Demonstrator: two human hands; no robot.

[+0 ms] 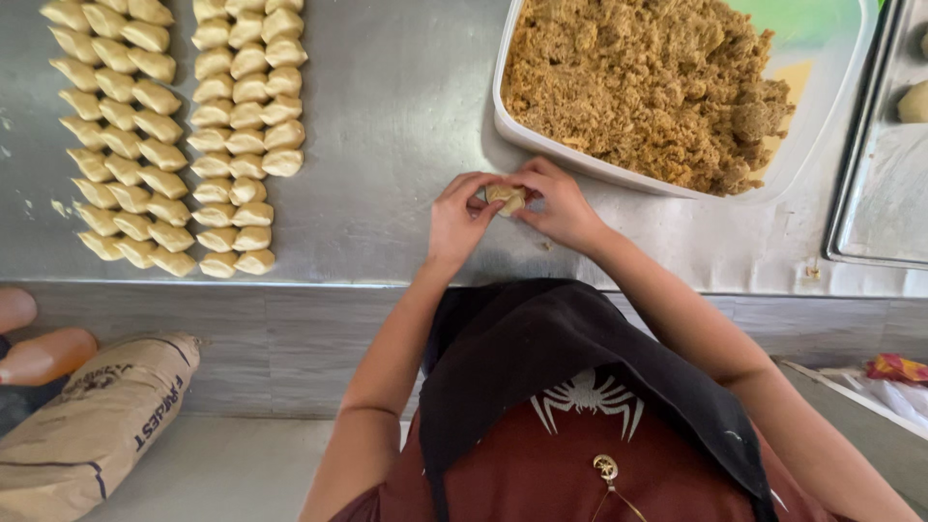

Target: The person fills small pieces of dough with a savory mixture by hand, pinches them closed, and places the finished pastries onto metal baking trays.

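Far left on the steel counter (387, 116), shaped dough pieces (174, 126) lie in close rows. At the middle, the left hand (459, 220) and right hand (561, 205) pinch one small dough piece (506, 198) between closed fingertips; it looks soft, light and easily dented, best held by its edges. Just right and beyond, a tub (831, 116) of brown crumbly filling (648, 87) crowds them, leaving open counter leftward.

One head-worn camera looks steeply down, close over the steel counter (406, 106).

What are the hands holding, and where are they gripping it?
A small dough piece, pinched at its two ends by the fingers of the left hand and right hand.
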